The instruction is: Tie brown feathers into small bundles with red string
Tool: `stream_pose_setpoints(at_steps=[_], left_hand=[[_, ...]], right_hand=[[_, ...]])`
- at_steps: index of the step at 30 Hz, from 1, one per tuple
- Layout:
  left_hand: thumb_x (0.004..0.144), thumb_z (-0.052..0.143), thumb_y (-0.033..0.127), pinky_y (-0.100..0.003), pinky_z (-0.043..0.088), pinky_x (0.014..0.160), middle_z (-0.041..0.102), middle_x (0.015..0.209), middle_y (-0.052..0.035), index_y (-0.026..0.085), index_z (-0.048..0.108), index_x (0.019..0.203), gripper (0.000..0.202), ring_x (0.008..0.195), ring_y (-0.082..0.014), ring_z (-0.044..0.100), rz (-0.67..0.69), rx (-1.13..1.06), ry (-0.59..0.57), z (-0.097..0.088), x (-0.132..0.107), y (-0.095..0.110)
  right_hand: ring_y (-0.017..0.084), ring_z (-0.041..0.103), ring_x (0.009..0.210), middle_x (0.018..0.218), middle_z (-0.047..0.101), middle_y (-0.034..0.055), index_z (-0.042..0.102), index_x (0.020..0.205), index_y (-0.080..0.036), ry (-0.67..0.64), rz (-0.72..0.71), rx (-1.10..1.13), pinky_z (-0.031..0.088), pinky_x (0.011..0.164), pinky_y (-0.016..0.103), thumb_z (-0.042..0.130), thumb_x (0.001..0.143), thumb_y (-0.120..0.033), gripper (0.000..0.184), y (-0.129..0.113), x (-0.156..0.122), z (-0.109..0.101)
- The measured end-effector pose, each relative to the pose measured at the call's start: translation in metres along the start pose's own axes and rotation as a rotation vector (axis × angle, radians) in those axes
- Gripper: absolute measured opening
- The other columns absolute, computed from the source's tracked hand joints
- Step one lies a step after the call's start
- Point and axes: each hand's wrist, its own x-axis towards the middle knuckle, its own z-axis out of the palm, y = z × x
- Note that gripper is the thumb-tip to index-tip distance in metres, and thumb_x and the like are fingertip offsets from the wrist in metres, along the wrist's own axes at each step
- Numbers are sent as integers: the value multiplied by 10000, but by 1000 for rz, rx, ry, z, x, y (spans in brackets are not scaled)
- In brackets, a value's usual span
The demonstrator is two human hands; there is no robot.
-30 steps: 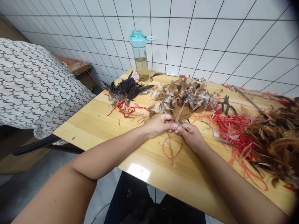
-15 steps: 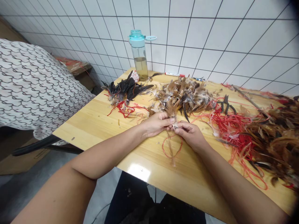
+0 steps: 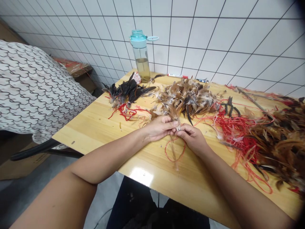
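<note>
Head view: both hands meet above the table (image 3: 100, 136). L hand (image 3: 160, 128) has its grip pinched, thumb on top, on the base of a small brown feather bunch (image 3: 175, 115); tips point away, twd the tiled wall (image 3: 184, 31). R hand (image 3: 193, 137) also pinches the bunch's base, fingertips just beside the L thumb; its exact hold is partly hidden. Red cord loop (image 3: 166, 156) just below the hands, w/ a thin strand across it. Directly behind bunch: mixed feather pile (image 3: 190, 97). Far L: black feathers (image 3: 127, 90), w/ red cord in front; water bottle (image 3: 142, 65) upright nr them. R side: red cord tangle (image 3: 231, 127), pliers (image 3: 230, 106) just behind, dark brown feather heap (image 3: 278, 143) at far R.
</note>
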Motion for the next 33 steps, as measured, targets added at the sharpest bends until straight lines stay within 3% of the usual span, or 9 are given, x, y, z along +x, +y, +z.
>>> stream_pose_setpoints(at_steps=[8,14,25,29,33], left_hand=[[603,833,385,-186,366,520,567,571,4,78,601,685,394,513,-46,494,43,60,27,-1,3,-3],[619,807,419,-195,338,513,573,565,-1,80,609,669,395,509,-51,476,117,220,56,-4,3,3],[726,676,238,-255,458,770,700,866,-37,129,691,860,173,829,-156,612,342,776,27,-4,0,4],[736,667,239,-249,466,743,696,819,-28,140,688,835,141,785,-144,618,322,757,-8,-1,-1,3],[725,680,235,-259,473,777,695,852,-36,144,682,850,155,817,-143,621,338,698,3,0,-2,7]], right_hand=[[178,636,810,830,714,51,674,751,-192,-23,-12,-39,479,793,328,610,810,-386,212,2,-1,3],[159,598,748,791,679,23,656,827,-197,-2,58,38,470,721,295,614,792,-444,252,-1,0,-4],[119,454,574,572,487,-18,557,572,-188,-86,-4,-127,372,562,253,633,766,-448,333,3,3,-8],[152,551,662,673,610,24,640,617,-191,-136,-41,-113,418,640,277,611,788,-472,330,5,4,-9],[165,557,680,678,617,27,645,607,-201,-61,-6,-79,431,688,304,621,772,-496,339,9,3,-7]])
